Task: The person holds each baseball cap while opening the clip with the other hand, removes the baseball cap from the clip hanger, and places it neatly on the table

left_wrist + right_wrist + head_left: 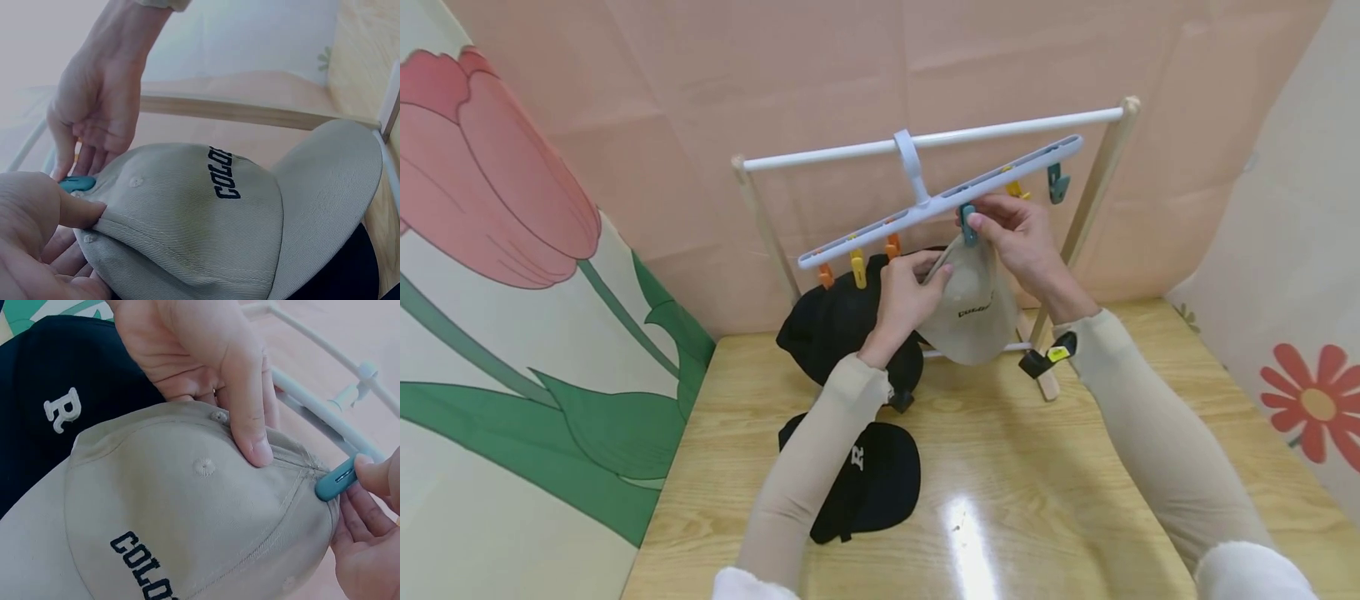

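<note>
My left hand [904,296] pinches the crown of a beige cap [962,287] between thumb and fingers. The cap hangs brim down under a pale blue clip hanger [865,237], dark lettering on its front. At the cap's top edge, my right hand [1024,242] pinches a teal clip [968,227]. In the right wrist view the clip's tip [326,489] lies over the cap's fabric. To the left hangs a black cap [831,325] under orange and yellow clips, partly hidden by my left hand; a white R [62,410] shows on it.
The hanger hooks over the white top bar [1015,132] of a rack with wooden legs [1093,179]. Another teal clip [1057,183] and a yellow clip [1013,183] hang at its right end. A second black cap [891,475] lies on the wooden table [1030,500], beneath my left forearm.
</note>
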`<state>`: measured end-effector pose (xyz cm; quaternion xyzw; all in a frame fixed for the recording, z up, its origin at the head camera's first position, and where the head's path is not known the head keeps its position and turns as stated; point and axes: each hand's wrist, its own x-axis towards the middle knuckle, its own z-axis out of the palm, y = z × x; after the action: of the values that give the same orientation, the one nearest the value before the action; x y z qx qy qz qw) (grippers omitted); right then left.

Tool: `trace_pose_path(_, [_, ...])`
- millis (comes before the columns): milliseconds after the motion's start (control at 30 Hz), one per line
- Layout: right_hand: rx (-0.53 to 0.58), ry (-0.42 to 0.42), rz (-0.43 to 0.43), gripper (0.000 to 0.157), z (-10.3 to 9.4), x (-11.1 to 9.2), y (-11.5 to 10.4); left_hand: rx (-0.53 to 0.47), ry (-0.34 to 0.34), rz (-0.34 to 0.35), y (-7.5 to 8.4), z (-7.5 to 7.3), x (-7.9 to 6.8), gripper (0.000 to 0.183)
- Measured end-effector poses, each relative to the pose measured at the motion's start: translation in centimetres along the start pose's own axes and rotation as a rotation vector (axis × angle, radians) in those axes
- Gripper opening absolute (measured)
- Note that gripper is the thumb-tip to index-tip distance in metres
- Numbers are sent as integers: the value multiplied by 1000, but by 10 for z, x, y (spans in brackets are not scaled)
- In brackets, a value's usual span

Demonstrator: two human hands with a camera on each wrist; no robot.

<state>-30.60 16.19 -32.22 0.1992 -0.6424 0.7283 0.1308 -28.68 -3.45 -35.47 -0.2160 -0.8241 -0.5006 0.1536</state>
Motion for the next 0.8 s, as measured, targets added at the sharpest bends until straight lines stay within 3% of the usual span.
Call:
trace_pose_path(500, [-92,105,69,24,5,1,-1,-23,13,16,-1,2,1,21])
trace_pose_path(800, [-76,134,46,20,8,3,0,-25,19,15,-1,3,1,20])
